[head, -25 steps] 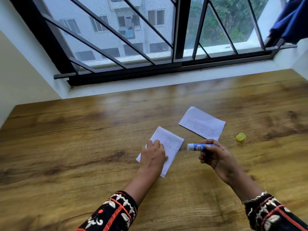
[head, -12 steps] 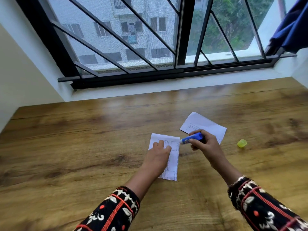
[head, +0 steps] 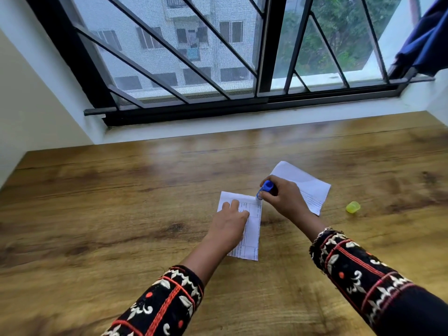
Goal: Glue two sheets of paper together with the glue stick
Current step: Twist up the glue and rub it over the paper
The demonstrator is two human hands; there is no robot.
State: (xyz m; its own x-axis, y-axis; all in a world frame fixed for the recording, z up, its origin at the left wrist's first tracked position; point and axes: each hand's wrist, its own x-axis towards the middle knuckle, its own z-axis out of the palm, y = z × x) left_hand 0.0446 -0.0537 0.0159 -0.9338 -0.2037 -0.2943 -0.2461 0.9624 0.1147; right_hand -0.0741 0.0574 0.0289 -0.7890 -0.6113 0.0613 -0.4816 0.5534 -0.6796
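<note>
The left hand (head: 229, 225) is lying palm down on a printed sheet of paper (head: 252, 229), its fingers (head: 234, 206) spread flat and open, pinning the sheet against the wooden table (head: 121, 214). The right hand (head: 283, 197) is gripping a blue glue stick (head: 264, 189), fingers wrapped closed around its barrel, and is tilting it so that its lower tip is touching the far right corner of that sheet. A second sheet of paper (head: 312, 187) is lying just beyond the right hand, partly hidden by it and apart from the first sheet. A small yellow cap (head: 353, 207) is sitting on the table to the right, well clear of both sheets. Both forearms are wearing dark patterned sleeves (head: 358, 270), and a barred window (head: 218, 57) is standing behind the table
</note>
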